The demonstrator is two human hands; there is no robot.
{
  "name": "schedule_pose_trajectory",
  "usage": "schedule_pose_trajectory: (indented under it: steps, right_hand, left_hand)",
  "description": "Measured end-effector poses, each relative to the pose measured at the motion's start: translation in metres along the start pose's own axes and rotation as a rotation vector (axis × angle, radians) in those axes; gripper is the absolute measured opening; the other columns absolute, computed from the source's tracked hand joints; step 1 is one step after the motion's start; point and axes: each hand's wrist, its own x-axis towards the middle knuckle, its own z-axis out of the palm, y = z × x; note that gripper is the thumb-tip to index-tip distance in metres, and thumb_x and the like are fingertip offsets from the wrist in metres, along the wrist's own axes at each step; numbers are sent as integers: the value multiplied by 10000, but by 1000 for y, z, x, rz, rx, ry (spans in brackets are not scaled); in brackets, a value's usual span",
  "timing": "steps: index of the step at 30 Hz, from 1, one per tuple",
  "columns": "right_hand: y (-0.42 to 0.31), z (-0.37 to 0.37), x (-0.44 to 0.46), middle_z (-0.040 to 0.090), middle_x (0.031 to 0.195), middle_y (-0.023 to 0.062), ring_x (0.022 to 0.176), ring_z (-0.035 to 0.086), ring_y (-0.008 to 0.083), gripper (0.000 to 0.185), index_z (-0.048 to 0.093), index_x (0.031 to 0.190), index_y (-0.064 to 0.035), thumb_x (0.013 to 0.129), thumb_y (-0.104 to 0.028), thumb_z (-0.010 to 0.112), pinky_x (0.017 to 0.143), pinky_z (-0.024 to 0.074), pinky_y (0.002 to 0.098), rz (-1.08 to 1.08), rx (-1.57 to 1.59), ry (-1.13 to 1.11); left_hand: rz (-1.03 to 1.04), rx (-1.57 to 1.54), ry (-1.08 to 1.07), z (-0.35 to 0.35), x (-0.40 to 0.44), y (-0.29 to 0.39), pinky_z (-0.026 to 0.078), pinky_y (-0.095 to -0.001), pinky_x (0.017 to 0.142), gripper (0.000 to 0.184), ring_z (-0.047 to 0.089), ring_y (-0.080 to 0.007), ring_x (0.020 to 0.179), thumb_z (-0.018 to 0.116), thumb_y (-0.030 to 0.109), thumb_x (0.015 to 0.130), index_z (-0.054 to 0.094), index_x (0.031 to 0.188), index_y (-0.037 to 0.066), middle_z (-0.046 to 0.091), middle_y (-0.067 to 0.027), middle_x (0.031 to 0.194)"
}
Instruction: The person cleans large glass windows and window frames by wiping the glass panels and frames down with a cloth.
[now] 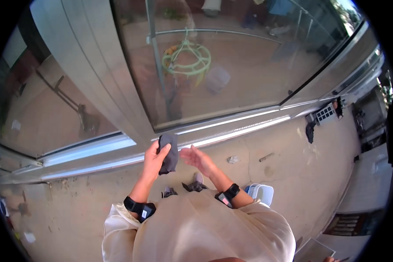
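Underfoot, the largest item: hard tan ground (301,172), stained and littered, running under the person to a pale wall (369,179) at right. Setting looks like a yard or porch. Far side: large glass pane (257,70); a round pale-green drying hanger (187,63) shows in it, reflected or beyond the glass, cannot tell which. Thick metal upright (96,65) left of the pane; narrow bright sill (240,133) along its foot. Near right, beside the person: white bucket (272,195), contents not readable.

Hands, between body and sill. Left hand (152,160): closed on a dark grey folded cloth (170,153), thumb across its face. Right hand (201,160): empty, fingers extended, palm toward the cloth, near but not touching. Smallest: short stick (266,157) and crumpled scrap (232,160), right on the ground.

Risks (judgement): cloth held by one hand only; a loosened thumb could let it unfold or drop onto the dirty ground and pick up grit, which could scratch the glass on contact. A backward step to the right could knock the bucket.
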Motion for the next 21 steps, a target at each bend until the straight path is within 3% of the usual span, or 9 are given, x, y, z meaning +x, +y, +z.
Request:
schedule_pose_trajectory:
  steps: [3, 7, 9, 10, 13, 15, 18, 19, 21]
  right_hand:
    - [-11, 12, -17, 524, 1282, 78, 1184, 500, 208, 638, 456, 1317, -95, 930, -592, 356, 991, 389, 392, 82, 181, -147]
    - [-39, 10, -30, 497, 1321, 78, 1190, 500, 247, 603, 447, 1329, -128, 929, -573, 374, 948, 437, 480, -93, 535, -99]
    - [-67, -1, -46, 489, 1335, 68, 1204, 491, 228, 597, 434, 1343, -126, 933, -558, 381, 968, 421, 451, -190, 566, -11]
    - [-81, -8, -53, 487, 1338, 66, 1213, 483, 218, 594, 428, 1348, -121, 938, -548, 381, 985, 408, 434, -246, 549, 75]
    - [-135, -27, -64, 475, 1352, 71, 1243, 451, 201, 600, 390, 1366, -82, 958, -521, 360, 1036, 343, 366, -635, 477, 196]
    - [-174, -39, -60, 446, 1378, 96, 1269, 422, 211, 629, 351, 1382, -45, 965, -516, 344, 1062, 300, 360, -907, 315, 285]
    - [-240, -42, -32, 401, 1406, 146, 1310, 365, 279, 673, 315, 1392, 7, 968, -515, 329, 1093, 232, 403, -1392, -176, 191]
    - [-261, -23, -20, 401, 1406, 146, 1310, 365, 279, 673, 315, 1392, 7, 968, -515, 329, 1093, 232, 403, -1391, -177, 120]
    - [-304, 22, -16, 392, 1408, 171, 1313, 334, 360, 654, 372, 1357, 30, 969, -495, 318, 1093, 205, 438, -1803, -787, 459]
  left_hand:
    - [-51, -36, -105, 41, 12, -9, 450, -232, 783, 249, 546, -58, 864, 601, 150, 911, 592, 1116, 8, 624, 4, 969]
    - [-18, 78, -223, 71, 35, -31, 455, -235, 816, 269, 548, -70, 925, 569, 135, 928, 540, 1166, 13, 601, -10, 1055]
    - [115, 182, -315, 75, 41, -34, 463, -263, 829, 353, 545, -96, 956, 540, 139, 942, 433, 1252, 8, 565, -38, 1103]
    - [217, 188, -254, 79, 41, -29, 487, -288, 815, 420, 563, -138, 974, 516, 133, 949, 352, 1318, 19, 542, -85, 1139]
    - [366, 264, -90, 70, 36, -4, 510, -294, 782, 457, 578, -172, 994, 505, 127, 949, 312, 1352, 29, 516, -122, 1182]
    - [306, 227, 28, 49, 30, 2, 480, -268, 801, 486, 591, -171, 1002, 517, 99, 936, 303, 1367, 33, 529, -122, 1194]
    - [260, 330, 134, 9, 10, -16, 487, -266, 768, 517, 619, -158, 926, 526, 106, 930, 284, 1382, 36, 560, -106, 1140]
    - [276, 358, 189, -3, 3, -26, 492, -257, 723, 546, 633, -145, 867, 545, 128, 922, 275, 1389, 42, 582, -94, 1089]
    - [261, 355, 285, -31, -14, -45, 492, -252, 702, 564, 632, -138, 866, 560, 135, 915, 274, 1394, 53, 583, -94, 1079]
